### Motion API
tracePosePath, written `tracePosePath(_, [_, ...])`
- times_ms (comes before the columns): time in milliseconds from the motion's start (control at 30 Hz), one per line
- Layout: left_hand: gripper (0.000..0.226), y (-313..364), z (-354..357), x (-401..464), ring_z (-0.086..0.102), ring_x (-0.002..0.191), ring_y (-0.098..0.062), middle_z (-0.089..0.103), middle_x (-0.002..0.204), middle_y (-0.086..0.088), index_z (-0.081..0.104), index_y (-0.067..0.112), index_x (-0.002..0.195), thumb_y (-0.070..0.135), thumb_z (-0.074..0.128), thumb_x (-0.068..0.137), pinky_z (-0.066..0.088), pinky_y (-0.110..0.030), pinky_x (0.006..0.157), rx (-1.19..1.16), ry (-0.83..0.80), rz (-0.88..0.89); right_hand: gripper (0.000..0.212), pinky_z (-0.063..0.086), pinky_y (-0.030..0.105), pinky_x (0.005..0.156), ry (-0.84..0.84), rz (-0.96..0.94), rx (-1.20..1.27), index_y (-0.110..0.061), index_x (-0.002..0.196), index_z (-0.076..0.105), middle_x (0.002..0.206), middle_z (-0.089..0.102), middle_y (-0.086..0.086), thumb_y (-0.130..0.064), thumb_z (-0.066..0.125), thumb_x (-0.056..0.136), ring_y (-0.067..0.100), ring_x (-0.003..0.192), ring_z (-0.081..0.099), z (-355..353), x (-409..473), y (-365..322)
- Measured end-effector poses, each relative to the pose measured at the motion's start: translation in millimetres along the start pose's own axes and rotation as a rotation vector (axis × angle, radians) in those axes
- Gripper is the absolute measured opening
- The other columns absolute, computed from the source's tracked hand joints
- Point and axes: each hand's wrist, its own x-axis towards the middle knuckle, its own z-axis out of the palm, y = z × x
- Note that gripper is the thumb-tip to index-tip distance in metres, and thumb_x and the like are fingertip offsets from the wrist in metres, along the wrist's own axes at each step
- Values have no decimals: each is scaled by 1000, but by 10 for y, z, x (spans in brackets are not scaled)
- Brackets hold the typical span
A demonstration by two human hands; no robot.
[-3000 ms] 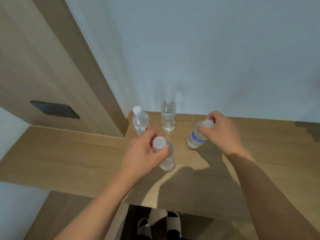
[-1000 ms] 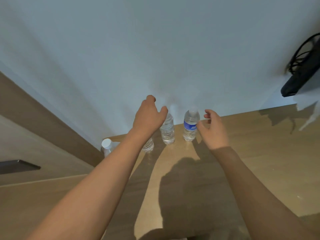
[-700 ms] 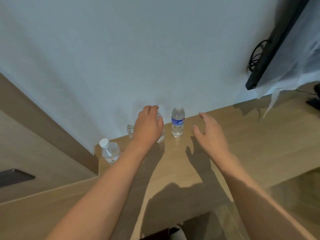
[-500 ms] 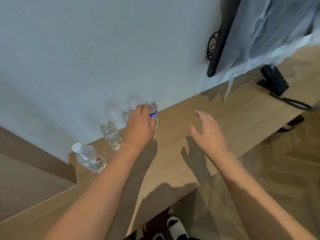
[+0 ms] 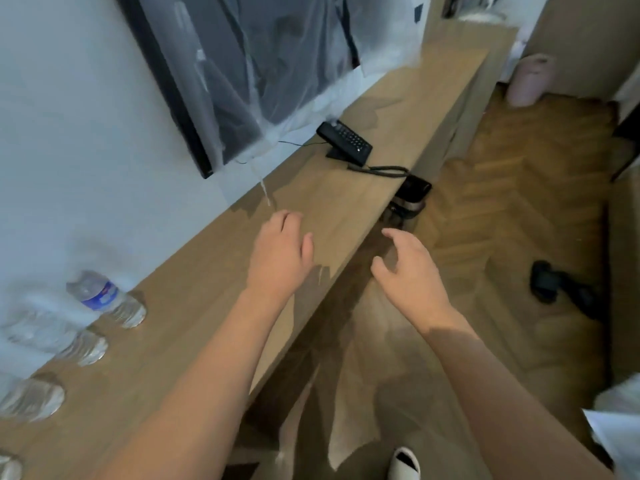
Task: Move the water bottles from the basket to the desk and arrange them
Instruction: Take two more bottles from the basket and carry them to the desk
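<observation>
Several clear water bottles stand in a row along the wall at the left end of the wooden desk [image 5: 346,199]. The nearest to my hands is a blue-labelled bottle [image 5: 104,299]; beside it stand a plain bottle [image 5: 59,337] and another [image 5: 27,398], all blurred. My left hand [image 5: 280,258] hovers over the desk with relaxed fingers and holds nothing. My right hand [image 5: 408,268] is past the desk's front edge, over the floor, fingers loosely spread and empty. The basket is not visible.
A black desk phone [image 5: 344,142] with its cord lies further along the desk. A plastic-covered TV [image 5: 249,71] hangs on the wall above. On the floor lie a dark object under the desk edge [image 5: 410,199], black slippers [image 5: 550,282] and a pink bag [image 5: 530,79].
My left hand let go of the bottle it was placing and both hands swung right, away from the row. The view turned right along the desk, revealing the phone, TV and floor.
</observation>
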Motion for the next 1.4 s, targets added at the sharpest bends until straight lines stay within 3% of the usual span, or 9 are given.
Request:
tracePosePath(233, [40, 1526, 961, 780, 53, 116, -33, 55, 128, -17, 56, 3, 128, 27, 49, 98, 44, -43, 101, -56, -51, 199, 52, 25, 20, 110, 120, 111, -43, -11, 144, 45, 145, 48, 6, -20, 56, 94, 17, 135, 42, -1078, 354, 1336])
tracePosePath(333, [39, 1988, 1225, 1038, 53, 118, -30, 56, 128, -14, 55, 5, 130, 26, 50, 98, 43, -42, 102, -76, -77, 266, 52, 29, 25, 111, 143, 149, -43, -11, 145, 43, 146, 46, 7, -20, 56, 95, 20, 131, 46, -1397, 520, 1741])
tracePosePath(400, [39, 2211, 1404, 1242, 53, 118, -29, 56, 128, -13, 55, 6, 131, 26, 51, 97, 43, -41, 103, -78, -104, 282, 53, 31, 28, 112, 155, 192, -38, -14, 146, 42, 148, 44, 5, -22, 55, 95, 21, 131, 46, -1557, 677, 1969])
tracePosePath(567, [38, 2608, 1934, 1792, 53, 120, -26, 54, 131, -10, 55, 6, 130, 23, 53, 97, 43, -38, 103, -123, -143, 330, 54, 24, 19, 108, 183, 253, 10, -16, 146, 42, 146, 45, 1, -21, 58, 95, 16, 135, 41, -1768, 1201, 2495])
tracePosePath(700, [36, 2906, 2452, 2448, 53, 120, -26, 55, 131, -10, 56, 7, 129, 23, 55, 97, 46, -39, 102, -143, -159, 354, 54, 33, 32, 111, 200, 284, -14, -18, 145, 42, 145, 46, 1, -22, 56, 93, 20, 134, 41, -1923, 1794, 2902])
tracePosePath(800, [35, 3143, 2826, 3062, 56, 113, -27, 56, 127, -10, 57, 7, 126, 22, 55, 95, 47, -41, 98, -159, -168, 381, 52, 37, 34, 105, 213, 326, -51, -20, 144, 41, 139, 49, 0, -25, 53, 94, 21, 128, 45, -2148, 2331, 3171])
tracePosePath(1067, [36, 3871, 3556, 4360, 52, 122, -18, 53, 135, -5, 54, 13, 132, 27, 49, 99, 44, -29, 101, -206, -208, 458, 51, 40, 38, 106, 277, 362, -80, -14, 140, 47, 137, 52, 4, -19, 57, 90, 24, 126, 48, -2713, 3560, 3860])
tracePosePath(1200, [35, 4274, 4018, 4883, 54, 117, -16, 54, 131, -5, 54, 12, 131, 27, 51, 99, 42, -22, 97, -208, -233, 507, 51, 42, 40, 106, 290, 385, -62, -13, 139, 48, 136, 53, 5, -16, 58, 88, 24, 126, 48, -2957, 4092, 4367])
tracePosePath(1400, [35, 5001, 4719, 5729, 55, 115, -18, 55, 128, -6, 55, 10, 130, 23, 53, 98, 47, -29, 98, -202, -225, 493, 51, 30, 25, 109, 299, 334, -87, -9, 141, 47, 139, 52, 6, -16, 60, 92, 19, 131, 45, -3490, 5031, 5242])
